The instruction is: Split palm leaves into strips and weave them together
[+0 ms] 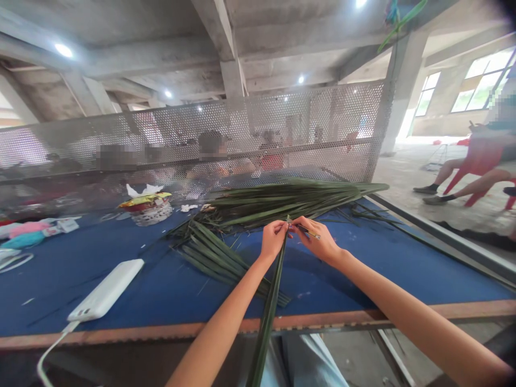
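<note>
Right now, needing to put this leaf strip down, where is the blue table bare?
Bare blue table lies right of the right hand, up to the table's edge. Another patch sits between the white power bank and the loose leaf strips. Crowded: the palm leaf pile at the back, and around the basket.

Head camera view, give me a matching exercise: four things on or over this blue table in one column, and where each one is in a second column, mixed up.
Things:
1. long leaf strip
2. slim tool
3. white power bank
4. leaf pile

Places:
A. lying at the left of the blue table, with a cable plugged in
B. gripped in the right hand
C. heaped at the far side, before the perforated screen
D. pinched by the left hand, running down past the near edge

Pairs: 1-D, 2-B, 3-A, 4-C.
</note>
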Demonstrator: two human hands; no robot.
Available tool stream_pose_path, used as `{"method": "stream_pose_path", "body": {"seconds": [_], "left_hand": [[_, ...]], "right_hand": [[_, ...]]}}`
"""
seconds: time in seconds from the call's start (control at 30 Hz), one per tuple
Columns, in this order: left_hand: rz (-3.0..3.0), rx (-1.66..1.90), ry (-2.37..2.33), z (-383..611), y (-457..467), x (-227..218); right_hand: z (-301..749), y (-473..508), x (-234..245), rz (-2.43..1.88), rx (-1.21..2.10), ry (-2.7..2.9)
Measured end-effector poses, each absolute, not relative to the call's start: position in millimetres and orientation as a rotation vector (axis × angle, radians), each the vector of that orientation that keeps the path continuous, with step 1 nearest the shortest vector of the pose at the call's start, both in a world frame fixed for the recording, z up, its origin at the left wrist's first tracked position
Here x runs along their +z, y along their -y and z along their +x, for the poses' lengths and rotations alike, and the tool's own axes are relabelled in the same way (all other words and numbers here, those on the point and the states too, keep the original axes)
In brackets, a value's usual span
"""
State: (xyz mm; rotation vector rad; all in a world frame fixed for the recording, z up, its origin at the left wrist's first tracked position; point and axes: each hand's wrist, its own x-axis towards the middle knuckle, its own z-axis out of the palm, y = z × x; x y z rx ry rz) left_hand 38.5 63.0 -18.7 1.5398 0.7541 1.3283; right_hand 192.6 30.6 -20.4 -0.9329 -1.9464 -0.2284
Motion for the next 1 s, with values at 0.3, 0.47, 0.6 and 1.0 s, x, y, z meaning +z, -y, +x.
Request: {"method": "stream_pose_path", "body": {"seconds": [0.3, 0.47, 0.6, 1.0], "left_hand": [[1.385, 1.132, -0.746, 39, -60, -17], [1.398, 1.166, -0.752, 41, -63, -23], [1.376, 1.202, -0.745, 42, -64, -24], [1.327, 1.188, -0.697, 42, -57, -14]], "right_hand": [[194, -32, -19, -0.981, -0.25, 1.845], [193, -32, -20, -0.976, -0.216, 1.829], [191, -30, -21, -0.983, -0.219, 1.864], [192, -31, -21, -0.97, -0.249, 1.873]]}}
